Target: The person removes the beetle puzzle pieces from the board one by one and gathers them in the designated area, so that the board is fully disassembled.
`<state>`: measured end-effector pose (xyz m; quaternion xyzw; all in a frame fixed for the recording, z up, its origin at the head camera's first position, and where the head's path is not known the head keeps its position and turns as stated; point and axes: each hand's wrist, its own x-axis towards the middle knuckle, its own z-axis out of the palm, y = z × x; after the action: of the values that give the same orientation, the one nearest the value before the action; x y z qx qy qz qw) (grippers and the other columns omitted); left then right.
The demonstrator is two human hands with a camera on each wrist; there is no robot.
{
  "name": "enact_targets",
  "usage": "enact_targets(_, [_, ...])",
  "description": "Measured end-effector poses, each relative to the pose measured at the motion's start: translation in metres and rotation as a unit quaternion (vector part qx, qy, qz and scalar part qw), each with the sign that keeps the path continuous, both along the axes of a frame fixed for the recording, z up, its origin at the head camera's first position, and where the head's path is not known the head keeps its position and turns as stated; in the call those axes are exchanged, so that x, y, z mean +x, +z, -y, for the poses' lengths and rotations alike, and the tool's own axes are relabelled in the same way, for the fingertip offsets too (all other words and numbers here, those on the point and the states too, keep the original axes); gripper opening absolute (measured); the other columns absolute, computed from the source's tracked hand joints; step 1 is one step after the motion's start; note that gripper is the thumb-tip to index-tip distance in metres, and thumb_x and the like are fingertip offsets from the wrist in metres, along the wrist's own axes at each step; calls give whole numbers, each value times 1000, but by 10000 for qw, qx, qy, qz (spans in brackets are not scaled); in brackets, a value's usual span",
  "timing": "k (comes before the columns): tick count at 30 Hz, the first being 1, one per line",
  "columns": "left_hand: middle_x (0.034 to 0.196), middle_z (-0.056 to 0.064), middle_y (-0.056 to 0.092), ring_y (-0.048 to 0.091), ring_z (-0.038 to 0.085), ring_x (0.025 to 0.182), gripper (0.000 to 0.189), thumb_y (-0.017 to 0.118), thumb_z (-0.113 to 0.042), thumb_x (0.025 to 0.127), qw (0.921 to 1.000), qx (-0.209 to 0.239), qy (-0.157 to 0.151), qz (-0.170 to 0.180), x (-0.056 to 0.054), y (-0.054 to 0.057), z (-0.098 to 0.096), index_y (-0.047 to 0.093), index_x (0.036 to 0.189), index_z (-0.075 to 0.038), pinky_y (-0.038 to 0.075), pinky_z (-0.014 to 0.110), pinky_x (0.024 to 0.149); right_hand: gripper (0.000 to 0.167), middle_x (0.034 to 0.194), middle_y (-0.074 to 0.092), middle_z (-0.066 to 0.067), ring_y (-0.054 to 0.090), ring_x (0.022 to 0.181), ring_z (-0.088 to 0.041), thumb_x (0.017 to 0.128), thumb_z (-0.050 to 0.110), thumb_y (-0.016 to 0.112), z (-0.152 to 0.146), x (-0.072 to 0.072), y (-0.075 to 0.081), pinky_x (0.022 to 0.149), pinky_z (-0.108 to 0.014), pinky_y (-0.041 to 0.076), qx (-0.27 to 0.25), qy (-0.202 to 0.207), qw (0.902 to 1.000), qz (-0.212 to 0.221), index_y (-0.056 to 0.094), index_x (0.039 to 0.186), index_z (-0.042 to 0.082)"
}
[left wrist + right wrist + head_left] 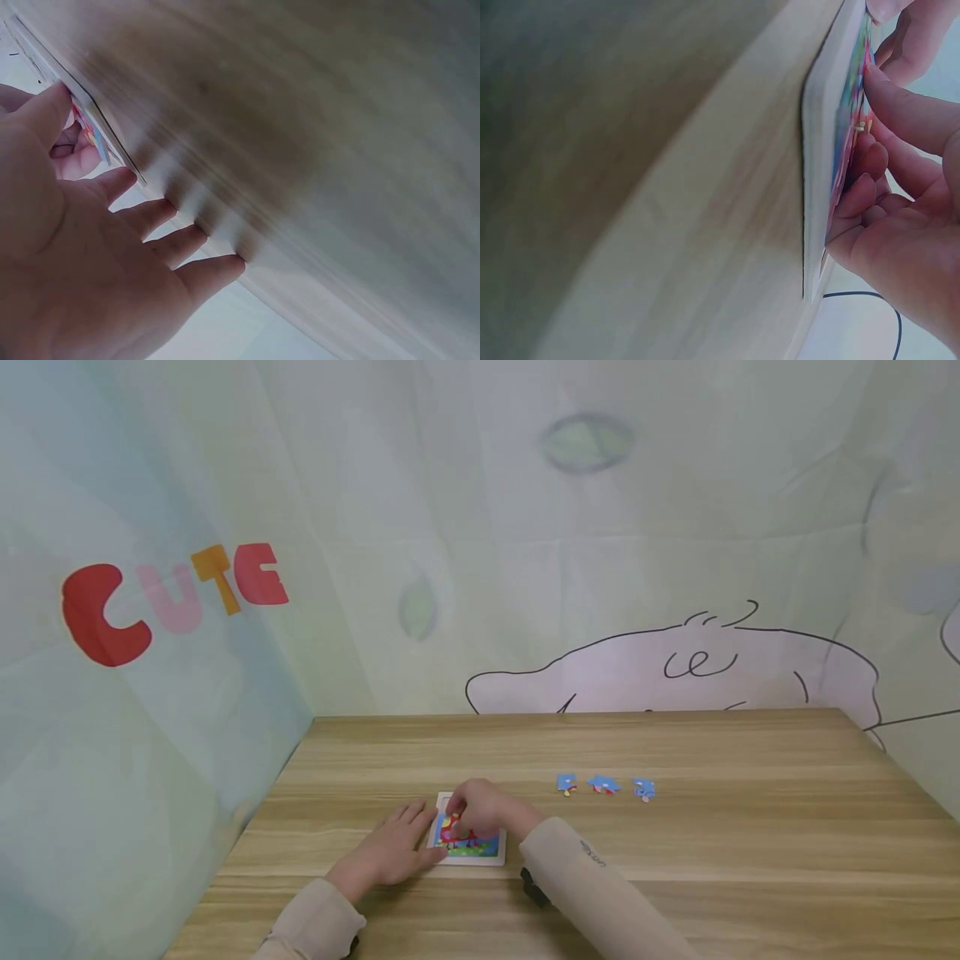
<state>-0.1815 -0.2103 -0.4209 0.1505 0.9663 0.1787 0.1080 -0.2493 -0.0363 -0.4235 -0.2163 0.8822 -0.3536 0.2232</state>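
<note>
A small jigsaw puzzle board (pixel 468 862) with a pale frame lies on the table, its picture red, green and blue. My left hand (pixel 393 847) rests at its left side, fingers spread and straight. The left thumb and index finger touch the frame. Over the board's upper part is my right hand (pixel 480 806), fingers curled. It pinches a puzzle piece (pixel 103 148), whose tilted blue edge shows in the left wrist view. Most of that piece is hidden by the fingers. In the right wrist view the right fingertips are down against the picture (pixel 845 124).
Farther back, to the right of the board, three loose blue puzzle pieces lie in a row: a left one (pixel 566 783), a middle one (pixel 604 784) and a right one (pixel 644 789). The wood-grain table (pixel 720 860) meets a printed cloth backdrop (pixel 375 635) behind and at left.
</note>
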Motion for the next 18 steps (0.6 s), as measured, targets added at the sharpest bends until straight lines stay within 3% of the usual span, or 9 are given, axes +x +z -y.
enact_targets(18, [151, 26, 32, 25, 48, 139, 70, 60, -45, 91, 10000, -35, 9, 35, -3, -5, 1, 43, 142, 0, 22, 67, 107, 18, 79, 56, 1, 51, 76, -13, 80, 4, 77, -1, -5, -4, 68, -27, 43, -223, 183, 9994, -164, 62, 85, 12])
